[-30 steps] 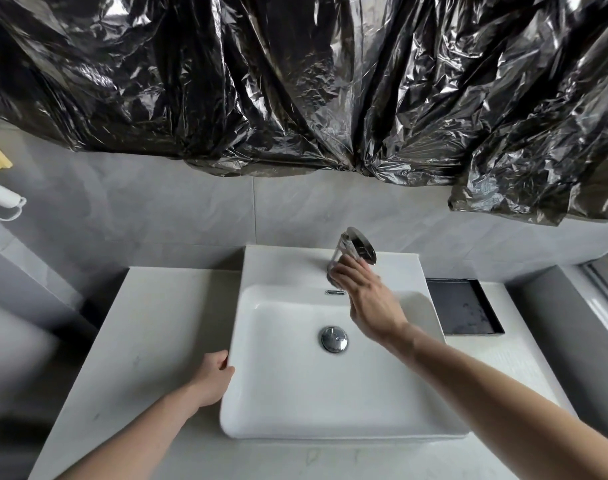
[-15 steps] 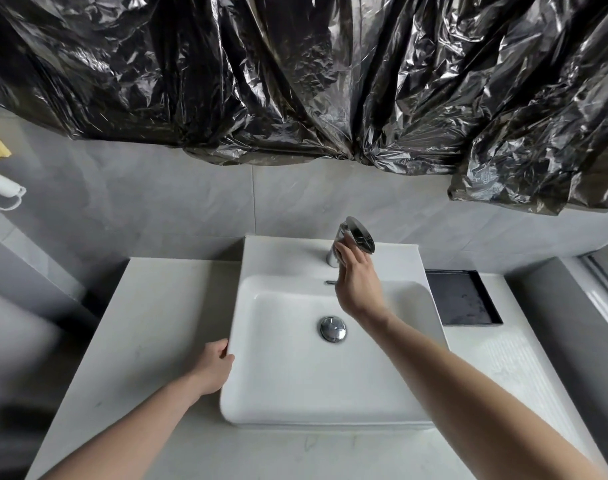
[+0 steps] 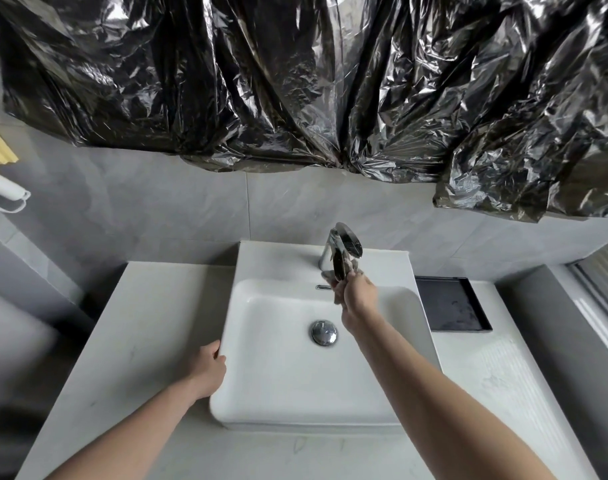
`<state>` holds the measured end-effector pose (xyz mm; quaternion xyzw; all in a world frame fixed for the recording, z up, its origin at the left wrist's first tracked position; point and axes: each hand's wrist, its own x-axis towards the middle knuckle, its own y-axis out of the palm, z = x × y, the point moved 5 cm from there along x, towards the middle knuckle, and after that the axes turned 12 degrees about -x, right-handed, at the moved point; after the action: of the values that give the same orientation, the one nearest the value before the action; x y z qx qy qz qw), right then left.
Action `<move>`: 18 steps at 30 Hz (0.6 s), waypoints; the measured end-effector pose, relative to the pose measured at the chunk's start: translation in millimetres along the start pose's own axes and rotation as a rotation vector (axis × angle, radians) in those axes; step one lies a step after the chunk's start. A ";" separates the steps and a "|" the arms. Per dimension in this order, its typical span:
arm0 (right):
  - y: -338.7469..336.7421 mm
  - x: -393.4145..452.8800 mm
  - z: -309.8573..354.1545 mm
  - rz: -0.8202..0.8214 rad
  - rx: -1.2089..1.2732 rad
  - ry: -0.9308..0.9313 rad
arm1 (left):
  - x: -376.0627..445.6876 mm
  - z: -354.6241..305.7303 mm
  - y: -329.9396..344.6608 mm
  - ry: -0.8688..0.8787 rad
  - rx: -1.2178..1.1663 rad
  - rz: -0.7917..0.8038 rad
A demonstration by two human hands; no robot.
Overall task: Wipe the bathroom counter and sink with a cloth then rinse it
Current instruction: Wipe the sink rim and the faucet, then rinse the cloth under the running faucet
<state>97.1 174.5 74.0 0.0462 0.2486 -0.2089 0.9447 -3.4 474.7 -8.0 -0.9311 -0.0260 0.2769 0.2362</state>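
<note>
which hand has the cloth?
The right hand, raised at the chrome faucet, holds the pale cloth against the spout. The left hand holds nothing; it rests at the sink's left edge.

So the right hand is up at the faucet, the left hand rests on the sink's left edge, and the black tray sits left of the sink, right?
Not quite. In the head view the black tray sits right of the sink, not left. The rest holds: right hand at the faucet, left hand on the left edge.
</note>
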 end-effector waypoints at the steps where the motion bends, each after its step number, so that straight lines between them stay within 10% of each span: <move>1: -4.0 -6.5 -0.2 0.027 -0.069 -0.022 | 0.0 2.0 1.3 -0.010 -0.004 -0.011; 8: -56.2 -45.1 -13.2 0.322 -0.309 -0.071 | -13.3 -36.2 -1.0 -0.002 0.156 -0.084; 13: -106.2 -62.4 8.1 0.264 -0.448 -0.097 | -31.0 -158.1 28.1 0.366 0.019 -0.062; 18: -128.7 -76.7 39.9 0.344 -0.529 -0.187 | -35.8 -266.9 69.8 0.323 -0.218 0.076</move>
<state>0.8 78.5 148.4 -0.1789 0.1952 0.0224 0.9640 101.4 292.8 174.5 -0.9838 0.0178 0.1281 0.1245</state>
